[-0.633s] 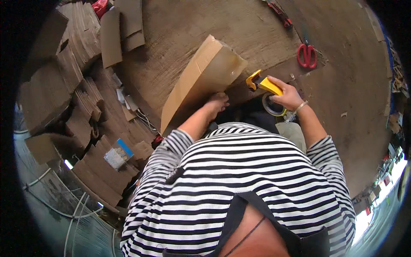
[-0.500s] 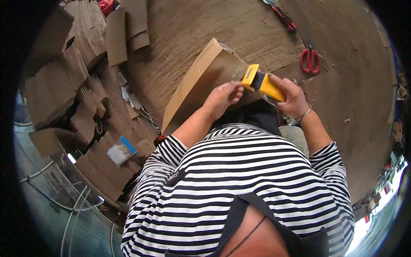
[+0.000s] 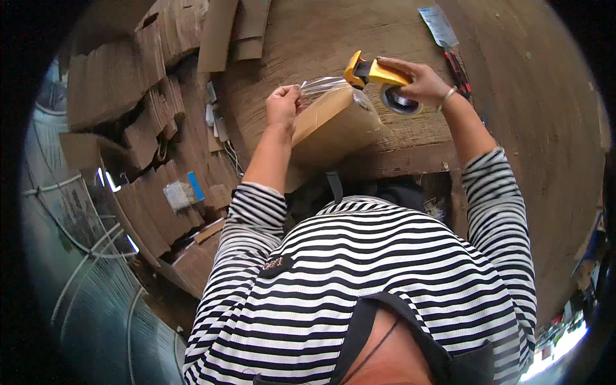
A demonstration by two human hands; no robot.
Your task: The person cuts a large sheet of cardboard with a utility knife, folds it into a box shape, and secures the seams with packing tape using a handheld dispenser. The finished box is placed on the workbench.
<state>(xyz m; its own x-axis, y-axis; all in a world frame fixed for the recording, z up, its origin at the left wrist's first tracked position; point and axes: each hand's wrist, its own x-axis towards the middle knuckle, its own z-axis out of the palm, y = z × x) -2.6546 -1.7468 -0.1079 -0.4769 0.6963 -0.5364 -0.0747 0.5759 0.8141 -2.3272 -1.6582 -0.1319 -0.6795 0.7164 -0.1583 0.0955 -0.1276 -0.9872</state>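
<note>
By the carton, inside unclear, left fingers pinch tape; right fingers grip the dispenser.

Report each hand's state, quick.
Left hand: closed, pinching the tape strip.
Right hand: closed, holding the yellow dispenser.

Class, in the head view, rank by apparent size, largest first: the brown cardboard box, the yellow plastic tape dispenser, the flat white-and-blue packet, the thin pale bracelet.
1. Brown cardboard box
2. Yellow plastic tape dispenser
3. Flat white-and-blue packet
4. Thin pale bracelet
</note>
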